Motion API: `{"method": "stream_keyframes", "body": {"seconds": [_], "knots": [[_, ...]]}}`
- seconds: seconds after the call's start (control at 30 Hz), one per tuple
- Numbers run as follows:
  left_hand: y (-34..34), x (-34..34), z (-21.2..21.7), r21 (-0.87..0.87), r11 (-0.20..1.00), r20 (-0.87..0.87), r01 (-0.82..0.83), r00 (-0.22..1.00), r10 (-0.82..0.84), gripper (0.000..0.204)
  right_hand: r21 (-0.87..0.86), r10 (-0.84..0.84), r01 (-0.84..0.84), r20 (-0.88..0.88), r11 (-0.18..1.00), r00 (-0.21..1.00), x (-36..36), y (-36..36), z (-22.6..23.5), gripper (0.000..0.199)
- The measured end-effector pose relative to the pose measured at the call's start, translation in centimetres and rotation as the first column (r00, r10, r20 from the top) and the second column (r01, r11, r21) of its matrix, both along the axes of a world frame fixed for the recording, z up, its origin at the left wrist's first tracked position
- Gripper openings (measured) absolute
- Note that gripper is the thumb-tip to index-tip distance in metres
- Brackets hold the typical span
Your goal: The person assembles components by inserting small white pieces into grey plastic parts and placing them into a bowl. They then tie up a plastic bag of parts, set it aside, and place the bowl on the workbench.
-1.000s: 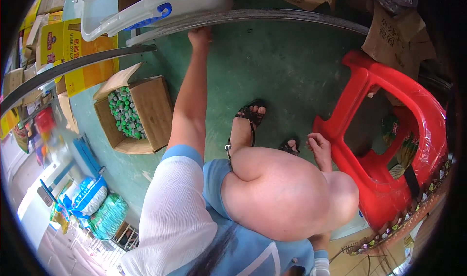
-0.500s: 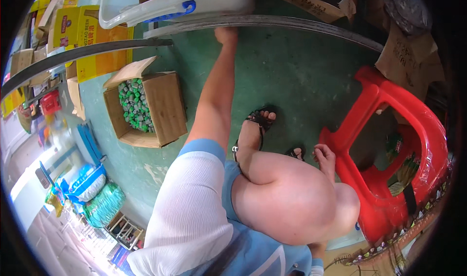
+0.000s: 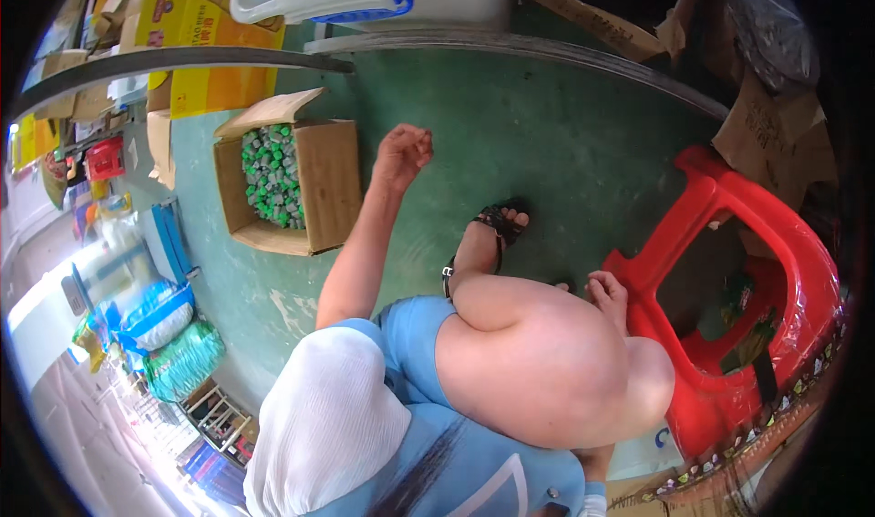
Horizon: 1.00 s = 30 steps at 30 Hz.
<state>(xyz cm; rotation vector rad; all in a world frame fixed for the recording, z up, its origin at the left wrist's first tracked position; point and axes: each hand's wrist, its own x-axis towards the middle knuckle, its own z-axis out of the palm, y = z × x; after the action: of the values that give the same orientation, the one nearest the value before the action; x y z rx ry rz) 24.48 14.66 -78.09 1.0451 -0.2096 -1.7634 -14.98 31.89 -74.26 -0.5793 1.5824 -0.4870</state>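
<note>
My left hand (image 3: pixel 404 155) is in the air over the green floor, right of an open cardboard box (image 3: pixel 330 184). Its fingers are curled in, and whatever they may hold is hidden. Inside the box lie many small green and grey pieces (image 3: pixel 272 178), too small to name. Past my bent knee, my right hand (image 3: pixel 609 296) hangs with loosely bent fingers, slightly apart and with nothing visible in them. It is close beside the leg of a red plastic stool (image 3: pixel 643 275).
A dark metal rail (image 3: pixel 529 41) curves across the far side, before a clear plastic tub (image 3: pixel 437 6) with a blue handle. Yellow cartons (image 3: pixel 205 25) stand far left. Brown cardboard (image 3: pixel 761 129) is at far right. Blue and green packages (image 3: pixel 182 357) lie at left.
My left hand has drawn back from the far metal rail toward me, and its fingers now show curled. The view has shifted slightly. My right hand has stayed beside the stool.
</note>
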Motion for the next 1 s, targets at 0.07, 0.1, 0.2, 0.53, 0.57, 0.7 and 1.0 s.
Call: {"method": "stream_keyframes", "body": {"seconds": [0.07, 0.1, 0.2, 0.53, 0.57, 0.7, 1.0], "knots": [[-0.6, 1.5, 3.7, -0.037, 0.999, -0.086, -0.013, 0.996, 0.01, 0.007, 0.022, -0.002, 0.002, 0.037, 1.0, 0.999, 0.4, -0.1, -0.4, 0.013], [-1.4, 2.0, 6.3, 0.002, 0.999, 0.003, -0.034, 0.999, 0.034, 0.008, 0.017, 0.01, -0.011, 0.037, 1.0, 0.999, 0.6, -0.6, -0.2, 0.013], [-3.2, 4.6, 12.4, -0.113, 0.994, 0.148, -0.001, 0.989, 0.018, 0.014, -0.018, 0.024, -0.023, 0.067, 1.0, 0.997, 1.3, -1.1, 0.0, 0.013], [-18.2, 5.3, 24.4, -0.229, 0.936, 0.314, 0.268, 0.93, -0.189, 0.015, -0.103, 0.029, -0.019, 0.101, 0.994, 0.994, 1.2, -0.9, -0.3, 0.012], [-20.5, 5.3, 23.7, -0.143, 0.968, 0.436, 0.204, 0.891, -0.123, 0.014, -0.074, 0.023, -0.014, 0.116, 0.997, 0.993, 1.3, -0.8, -0.1, 0.012], [-26.1, 4.9, 21.0, 0.07, 0.992, 0.571, 0.105, 0.811, -0.126, 0.034, -0.09, -0.019, 0.026, 0.083, 0.996, 0.996, 1.5, -0.4, -0.4, 0.01], [-26.0, 5.5, 14.8, -0.113, 0.977, 0.298, 0.179, 0.944, -0.139, 0.024, -0.07, 0.174, -0.194, -0.231, 0.978, 0.957, 1.9, 3.6, -1.3, 0.015]]}}
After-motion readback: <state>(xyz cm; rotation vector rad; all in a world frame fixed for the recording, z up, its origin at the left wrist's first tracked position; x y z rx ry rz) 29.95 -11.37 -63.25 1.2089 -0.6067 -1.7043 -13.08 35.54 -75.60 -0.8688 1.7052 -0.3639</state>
